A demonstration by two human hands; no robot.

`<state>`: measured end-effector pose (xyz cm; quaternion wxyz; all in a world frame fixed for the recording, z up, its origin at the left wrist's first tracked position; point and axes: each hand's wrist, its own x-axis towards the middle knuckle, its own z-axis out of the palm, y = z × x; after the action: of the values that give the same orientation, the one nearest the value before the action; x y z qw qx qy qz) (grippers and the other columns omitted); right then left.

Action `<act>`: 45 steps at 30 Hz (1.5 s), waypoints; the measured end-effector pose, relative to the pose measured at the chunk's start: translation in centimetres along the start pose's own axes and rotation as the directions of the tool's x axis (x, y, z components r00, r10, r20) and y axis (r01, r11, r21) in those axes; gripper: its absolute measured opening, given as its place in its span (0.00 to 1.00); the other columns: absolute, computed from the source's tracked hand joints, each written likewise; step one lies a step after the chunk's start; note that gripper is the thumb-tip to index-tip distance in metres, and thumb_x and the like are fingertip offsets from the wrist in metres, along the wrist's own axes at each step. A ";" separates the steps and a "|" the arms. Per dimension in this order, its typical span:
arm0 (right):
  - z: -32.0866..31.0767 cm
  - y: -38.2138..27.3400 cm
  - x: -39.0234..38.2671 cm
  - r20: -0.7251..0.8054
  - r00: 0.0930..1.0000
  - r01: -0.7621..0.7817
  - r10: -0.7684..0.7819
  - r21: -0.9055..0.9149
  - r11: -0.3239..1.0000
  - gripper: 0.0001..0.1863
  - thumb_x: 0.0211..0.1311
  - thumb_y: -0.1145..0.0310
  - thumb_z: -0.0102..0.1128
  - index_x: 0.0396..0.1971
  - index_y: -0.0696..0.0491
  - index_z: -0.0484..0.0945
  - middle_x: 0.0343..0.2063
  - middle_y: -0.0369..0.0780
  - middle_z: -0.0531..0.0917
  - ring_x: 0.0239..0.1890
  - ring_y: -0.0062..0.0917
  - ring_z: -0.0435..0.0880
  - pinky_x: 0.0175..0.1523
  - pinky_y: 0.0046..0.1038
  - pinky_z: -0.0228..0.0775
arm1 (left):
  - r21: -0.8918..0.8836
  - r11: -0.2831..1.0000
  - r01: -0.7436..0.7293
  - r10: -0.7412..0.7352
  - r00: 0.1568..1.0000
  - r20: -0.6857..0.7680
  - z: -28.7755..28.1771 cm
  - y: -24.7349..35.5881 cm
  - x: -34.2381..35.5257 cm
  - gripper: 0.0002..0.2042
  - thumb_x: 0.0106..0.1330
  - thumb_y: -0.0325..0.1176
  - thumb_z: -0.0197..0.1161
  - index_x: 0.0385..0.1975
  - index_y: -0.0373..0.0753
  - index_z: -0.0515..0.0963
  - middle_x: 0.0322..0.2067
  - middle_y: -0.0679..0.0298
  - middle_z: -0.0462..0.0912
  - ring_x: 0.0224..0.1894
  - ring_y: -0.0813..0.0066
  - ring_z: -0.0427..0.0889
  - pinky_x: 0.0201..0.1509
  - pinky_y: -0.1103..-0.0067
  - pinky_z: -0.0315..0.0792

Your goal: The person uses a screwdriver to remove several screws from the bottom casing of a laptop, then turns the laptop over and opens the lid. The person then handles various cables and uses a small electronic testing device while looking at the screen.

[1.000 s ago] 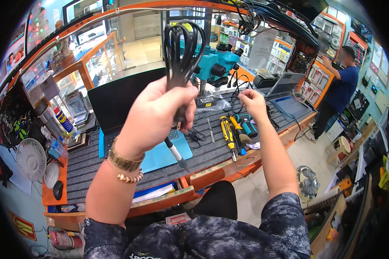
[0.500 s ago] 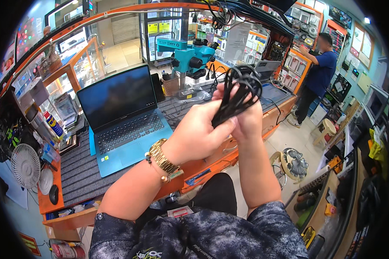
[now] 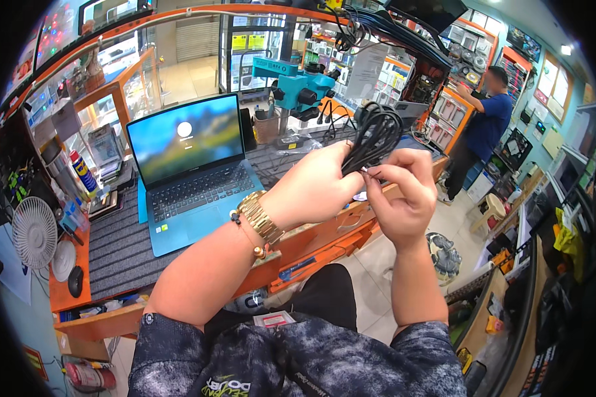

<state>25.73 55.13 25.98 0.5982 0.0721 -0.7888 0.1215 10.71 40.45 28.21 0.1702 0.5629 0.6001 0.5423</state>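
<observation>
A bundle of black cable [image 3: 375,135], looped into a coil, is gripped in my left hand [image 3: 321,182] above the front of the workbench. My right hand [image 3: 404,192] is closed in a pinch just right of the bundle's lower end. Its thumb and forefinger hold a small thin piece, too small to make out. On the bench to the left, an open blue laptop [image 3: 198,218] has its screen lit with a blurred landscape and a white circle. A gold watch and a thin bracelet sit on my left wrist.
Behind my hands stands a teal microscope [image 3: 298,89]. A white fan [image 3: 34,231], a black mouse [image 3: 75,281] and a spray can [image 3: 83,171] are at the left. A person in a dark blue shirt [image 3: 490,126] stands at the far right, near a stool [image 3: 489,213].
My right hand has come out from behind the cable bundle to pinch at its lower end. The bundle now stays in my left hand. The laptop screen has gone from dark to bright.
</observation>
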 end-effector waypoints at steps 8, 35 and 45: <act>-2.5 -1.2 3.4 0.331 0.900 0.353 -0.285 -0.165 0.921 0.08 0.53 0.77 0.77 0.31 0.51 0.86 0.65 0.50 0.90 0.69 0.46 0.88 0.85 0.57 0.61 | 0.344 0.938 -0.033 -0.020 0.989 0.148 -0.9 -0.2 0.5 0.18 0.74 0.38 0.66 0.52 0.28 0.83 0.43 0.39 0.92 0.49 0.42 0.93 0.55 0.56 0.84; -7.4 1.2 1.3 0.714 0.519 -0.679 0.470 0.009 0.734 0.05 0.74 0.77 0.67 0.39 0.58 0.78 0.31 0.27 0.77 0.32 0.09 0.70 0.35 0.20 0.62 | 0.399 0.791 -0.463 0.377 0.884 0.278 3.7 -3.2 0.8 0.19 0.76 0.39 0.59 0.25 0.34 0.85 0.23 0.44 0.86 0.29 0.38 0.88 0.39 0.50 0.82; -6.2 1.7 -2.8 0.588 0.520 -0.757 0.619 -0.019 0.654 0.03 0.85 0.76 0.59 0.44 0.56 0.77 0.32 0.26 0.76 0.32 0.07 0.69 0.36 0.18 0.62 | 0.680 0.559 -0.475 0.595 0.801 0.070 6.1 -4.1 1.4 0.08 0.69 0.34 0.69 0.29 0.39 0.89 0.41 0.53 0.89 0.35 0.40 0.92 0.42 0.50 0.84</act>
<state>31.85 58.38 24.67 0.2345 -0.1451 -0.8657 0.4178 13.25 45.41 23.13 -0.2669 0.6927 0.5644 0.3611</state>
